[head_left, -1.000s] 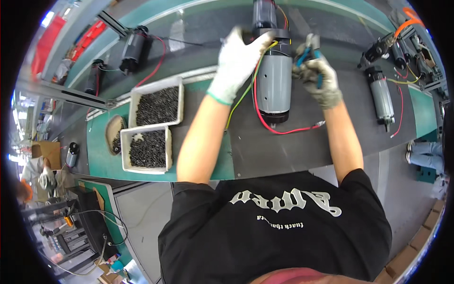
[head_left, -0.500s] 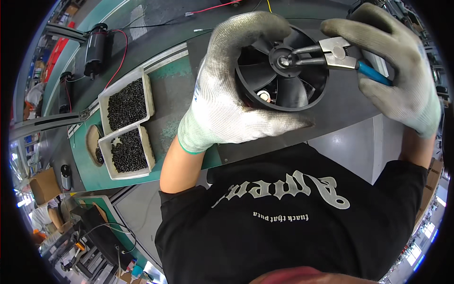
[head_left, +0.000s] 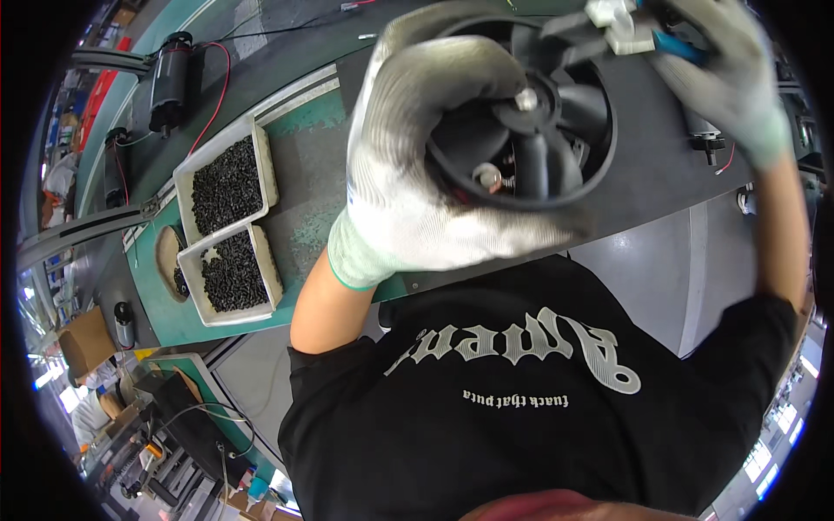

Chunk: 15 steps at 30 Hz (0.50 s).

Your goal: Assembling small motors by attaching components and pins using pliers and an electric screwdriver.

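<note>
With bent fingers on the left hand (head_left: pixel 391 187), holding a black fan (head_left: pixel 540 158) up over the dark table (head_left: pixel 647 178). With curled but blurry fingers on the right hand (head_left: pixel 728 82), gripping blue-handled pliers (head_left: pixel 627 39) by the fan's top edge. Farther left, two white bins (head_left: pixel 267 165) of little black bits (head_left: pixel 228 184), then a dark motor (head_left: pixel 169 80) with a red wire (head_left: pixel 228 74).

floor (head_left: pixel 638 271): grey, smooth | workbench (head_left: pixel 314 135): green, worn surface | windows (head_left: pixel 761 460): bright, far right

Black fan (head_left: pixel 540 113), blue-handled silver pliers (head_left: pixel 632 39), white-grey gloves (head_left: pixel 404 178) with mint-green cuffs (head_left: pixel 354 253), black shirt (head_left: pixel 521 438) with pale lettering (head_left: pixel 517 341)
</note>
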Tool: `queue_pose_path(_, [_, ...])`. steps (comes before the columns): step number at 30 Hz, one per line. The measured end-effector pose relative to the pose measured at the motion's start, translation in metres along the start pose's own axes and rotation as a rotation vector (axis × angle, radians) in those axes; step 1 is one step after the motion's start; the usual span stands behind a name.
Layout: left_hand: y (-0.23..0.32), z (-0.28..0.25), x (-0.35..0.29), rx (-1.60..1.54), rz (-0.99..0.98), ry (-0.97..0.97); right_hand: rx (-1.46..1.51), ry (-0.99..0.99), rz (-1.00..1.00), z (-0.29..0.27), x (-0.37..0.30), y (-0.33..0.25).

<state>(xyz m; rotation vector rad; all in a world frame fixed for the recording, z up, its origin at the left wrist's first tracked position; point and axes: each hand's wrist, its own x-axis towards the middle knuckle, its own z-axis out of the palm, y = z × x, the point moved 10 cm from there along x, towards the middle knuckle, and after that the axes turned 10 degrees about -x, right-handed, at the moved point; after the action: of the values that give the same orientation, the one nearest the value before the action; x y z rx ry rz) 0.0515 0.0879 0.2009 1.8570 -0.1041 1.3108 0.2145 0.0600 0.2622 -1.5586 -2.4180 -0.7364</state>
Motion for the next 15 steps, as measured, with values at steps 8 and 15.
queue_pose_path(8, [0.021,0.003,-0.001,-0.042,0.032,0.036,-0.033,-0.051,0.713,0.208,-0.153,0.072])
queue_pose_path(15, [0.007,0.008,-0.007,0.063,-0.128,-0.11,0.743,0.192,0.476,0.096,-0.1,-0.072])
